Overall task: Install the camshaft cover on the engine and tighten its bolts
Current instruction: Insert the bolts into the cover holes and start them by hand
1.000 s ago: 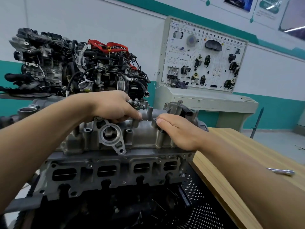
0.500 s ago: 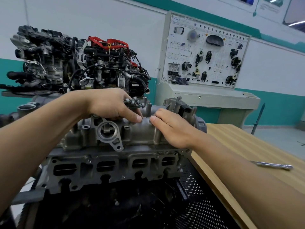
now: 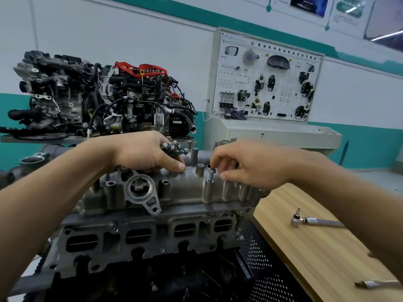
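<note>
Cover (image 3: pixel 185 188) sits on top of the engine (image 3: pixel 141 236), seated along the head, so we judge the placing done and the bolting only begun. Our left hand (image 3: pixel 141 153) has its grip curled round a bunch of spare bolts (image 3: pixel 174 148), thumb laid on the cover. We take it this keeps the stock within reach of the other hand and steadies the casting. Our right hand (image 3: pixel 250 166) pinches the head of one bolt (image 3: pixel 211 174) between thumb and forefinger. It stands upright in a boss (image 3: pixel 207 190) on the near edge, shank partly out. That looks like a start by hand, which lets the thread catch true before any tool loads it. Nearby bosses look empty, though the hand hides some. A ratchet (image 3: pixel 314 220) lies on the counter (image 3: pixel 316 258) to the right, apart from both hands — kept, we judge, for tightening once every bolt is in.
</note>
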The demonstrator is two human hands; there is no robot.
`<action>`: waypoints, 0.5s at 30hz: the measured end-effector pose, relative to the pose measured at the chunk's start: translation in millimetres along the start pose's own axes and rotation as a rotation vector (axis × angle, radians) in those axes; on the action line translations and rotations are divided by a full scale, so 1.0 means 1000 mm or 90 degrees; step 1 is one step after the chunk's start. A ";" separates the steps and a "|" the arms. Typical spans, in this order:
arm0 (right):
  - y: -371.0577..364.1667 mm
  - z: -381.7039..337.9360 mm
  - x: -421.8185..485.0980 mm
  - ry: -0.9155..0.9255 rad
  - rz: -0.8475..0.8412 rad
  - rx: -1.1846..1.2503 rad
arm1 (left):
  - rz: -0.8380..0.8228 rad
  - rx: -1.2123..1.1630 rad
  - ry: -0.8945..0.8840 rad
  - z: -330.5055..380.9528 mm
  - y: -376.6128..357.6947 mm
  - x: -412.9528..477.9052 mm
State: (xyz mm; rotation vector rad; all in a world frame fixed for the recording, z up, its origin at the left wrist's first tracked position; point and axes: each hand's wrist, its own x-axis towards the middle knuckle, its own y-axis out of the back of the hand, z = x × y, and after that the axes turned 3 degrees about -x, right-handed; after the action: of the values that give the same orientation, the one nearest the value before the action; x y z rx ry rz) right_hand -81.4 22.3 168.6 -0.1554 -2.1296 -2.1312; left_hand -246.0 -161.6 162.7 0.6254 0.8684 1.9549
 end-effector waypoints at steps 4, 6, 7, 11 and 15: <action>0.005 -0.009 0.005 0.018 -0.037 -0.111 | 0.006 0.027 -0.014 0.001 0.000 -0.004; 0.007 -0.012 0.008 0.020 -0.063 -0.177 | 0.012 0.037 -0.012 0.002 0.000 -0.004; 0.008 -0.013 0.010 0.019 -0.073 -0.199 | 0.011 0.039 -0.009 0.003 0.000 -0.004; 0.003 -0.017 0.022 0.027 -0.104 -0.244 | 0.004 0.036 0.004 0.004 -0.001 -0.006; 0.000 -0.017 0.036 0.014 -0.092 -0.233 | 0.000 0.036 0.011 0.005 0.000 -0.007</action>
State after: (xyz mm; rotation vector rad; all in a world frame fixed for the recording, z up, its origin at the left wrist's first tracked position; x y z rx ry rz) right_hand -116.4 4.4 174.2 -0.0106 -1.7676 -2.5752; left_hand -238.7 -165.6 165.3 0.6419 0.9364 1.9442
